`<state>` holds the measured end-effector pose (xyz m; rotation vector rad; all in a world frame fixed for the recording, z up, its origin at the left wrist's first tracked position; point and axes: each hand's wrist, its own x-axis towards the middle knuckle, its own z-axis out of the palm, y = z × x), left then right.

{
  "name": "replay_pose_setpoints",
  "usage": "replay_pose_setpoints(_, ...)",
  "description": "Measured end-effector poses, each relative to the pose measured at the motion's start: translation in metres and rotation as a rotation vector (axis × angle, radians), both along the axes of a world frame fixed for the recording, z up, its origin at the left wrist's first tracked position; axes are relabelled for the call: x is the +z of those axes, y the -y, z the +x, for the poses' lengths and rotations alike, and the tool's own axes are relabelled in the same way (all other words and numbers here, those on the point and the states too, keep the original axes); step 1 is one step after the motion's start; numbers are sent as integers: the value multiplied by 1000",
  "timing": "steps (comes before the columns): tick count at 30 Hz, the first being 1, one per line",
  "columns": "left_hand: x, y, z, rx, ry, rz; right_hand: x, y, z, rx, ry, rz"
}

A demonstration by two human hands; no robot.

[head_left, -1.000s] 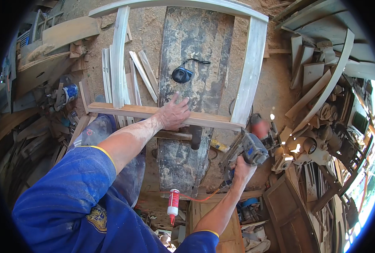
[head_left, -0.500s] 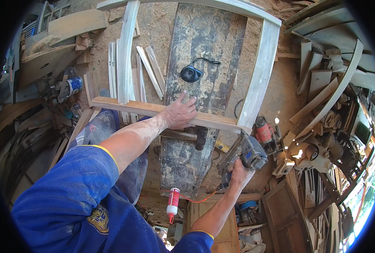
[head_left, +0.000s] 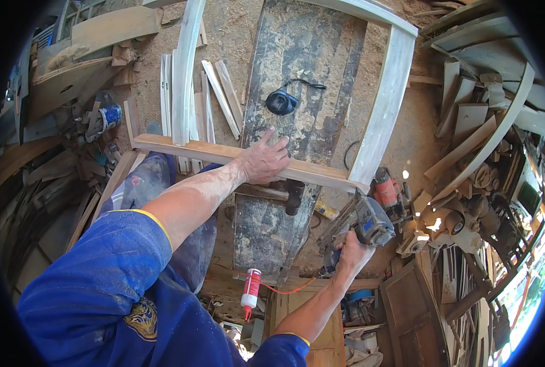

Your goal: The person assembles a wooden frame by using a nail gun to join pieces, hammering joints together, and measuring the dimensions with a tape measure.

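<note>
My left hand (head_left: pixel 265 160) is wrapped over the near rail (head_left: pixel 208 150) of a wooden frame lying across the workbench. In my right hand (head_left: pixel 353 249) is a nail gun (head_left: pixel 373 221), its nose touching or very close to the rail's right end, at the corner with the pale right side piece (head_left: pixel 387 101). An orange hose (head_left: pixel 284 291) runs toward the gun. Just below my left hand a hammer (head_left: pixel 294 197) lies on the dark, stained workbench (head_left: pixel 257 235). Beyond the rail rests a black and blue tape measure (head_left: pixel 281 103) with a strap.
A red and white glue bottle (head_left: pixel 251 287) is at the bench's near end. A red power tool (head_left: pixel 385 186) stands right of the frame corner. Thin wooden strips (head_left: pixel 220 98) lie left of the bench. Stacked boards and curved wood pieces (head_left: pixel 468 122) crowd the right side.
The whole view has shifted slightly. My left hand stays on the rail and the nail gun keeps its place at the corner.
</note>
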<state>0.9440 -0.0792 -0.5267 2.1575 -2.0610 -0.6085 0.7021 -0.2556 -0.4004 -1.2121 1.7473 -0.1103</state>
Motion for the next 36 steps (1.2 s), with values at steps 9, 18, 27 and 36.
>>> replay_pose_setpoints(9, 2, 0, -3, 2, -4, 14, 6, -1, 8, 62, -16, -43)
replay_pose_setpoints(18, 2, -3, 1, 15, -33, 17, 0, -9, 2, 136, -74, -102)
replay_pose_setpoints(27, -8, 4, 3, -15, -40, -1, 11, -25, 39, 506, -343, -217)
replay_pose_setpoints(36, 8, 0, -11, -44, -14, 45, 38, -54, -51, -953, 1027, -1)
